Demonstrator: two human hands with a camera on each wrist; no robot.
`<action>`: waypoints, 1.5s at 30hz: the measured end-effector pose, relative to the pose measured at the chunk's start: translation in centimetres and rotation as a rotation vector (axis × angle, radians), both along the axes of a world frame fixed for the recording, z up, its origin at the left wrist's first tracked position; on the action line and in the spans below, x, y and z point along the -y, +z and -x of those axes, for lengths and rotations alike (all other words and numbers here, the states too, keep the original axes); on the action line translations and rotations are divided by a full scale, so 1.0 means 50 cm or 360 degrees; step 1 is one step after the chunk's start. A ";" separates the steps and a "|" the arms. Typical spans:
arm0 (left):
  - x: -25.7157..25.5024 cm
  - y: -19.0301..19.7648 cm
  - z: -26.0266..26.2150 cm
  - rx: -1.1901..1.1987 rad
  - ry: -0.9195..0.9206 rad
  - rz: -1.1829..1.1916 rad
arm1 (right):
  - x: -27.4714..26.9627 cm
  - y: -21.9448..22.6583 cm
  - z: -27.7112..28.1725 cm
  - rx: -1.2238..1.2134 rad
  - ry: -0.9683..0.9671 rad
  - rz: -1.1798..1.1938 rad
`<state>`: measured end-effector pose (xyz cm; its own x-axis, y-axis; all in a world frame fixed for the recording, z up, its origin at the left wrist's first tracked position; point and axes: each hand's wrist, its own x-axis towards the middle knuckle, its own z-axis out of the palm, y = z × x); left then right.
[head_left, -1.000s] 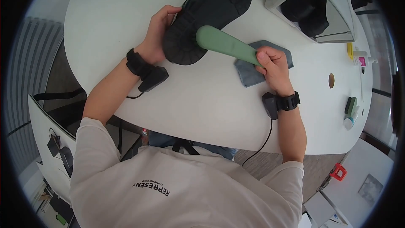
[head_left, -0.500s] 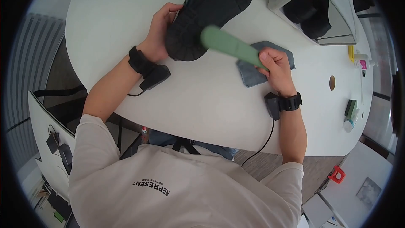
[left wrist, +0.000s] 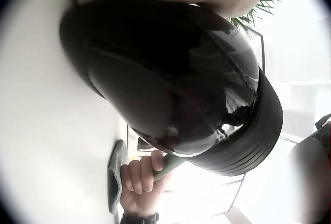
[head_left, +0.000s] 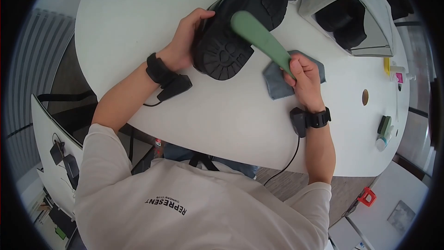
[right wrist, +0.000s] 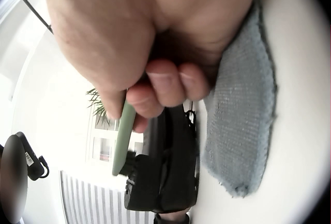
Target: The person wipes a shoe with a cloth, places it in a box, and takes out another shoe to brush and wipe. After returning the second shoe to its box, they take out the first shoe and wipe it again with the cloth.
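Observation:
A black shoe [head_left: 222, 58] lies with its treaded sole facing up; its glossy toe [left wrist: 170, 84] fills the left wrist view. The left hand [head_left: 184, 39] grips the shoe's side near the toe. In the right hand [head_left: 305, 81] is the handle of a green brush [head_left: 261, 37], whose head is over the middle of the sole. Dark bristles [right wrist: 129, 163] meet the shoe's sole in the right wrist view. A grey-blue cloth [head_left: 277, 83] lies on the table beneath and beside the right hand.
On the white table [head_left: 222, 125], a grey open-sided box [head_left: 323, 0] with black items stands at the back right. A green-and-black block [head_left: 383, 126], a small bottle [head_left: 381, 144] and a pump bottle [head_left: 398, 69] are along the right edge, near a round hole.
The shoe has shifted right and tilted, showing more of its toe tread. The left hand moved with it. The brush head has moved up and right along the sole, its handle now steeper.

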<state>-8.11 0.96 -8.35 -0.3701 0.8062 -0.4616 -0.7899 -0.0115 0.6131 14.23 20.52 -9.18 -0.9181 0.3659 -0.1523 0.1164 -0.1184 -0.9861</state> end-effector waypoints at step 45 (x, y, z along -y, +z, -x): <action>-0.006 0.019 -0.010 -0.0164 0.0026 0.0102 | 0.008 0.005 -0.002 -0.0019 0.0087 0.0100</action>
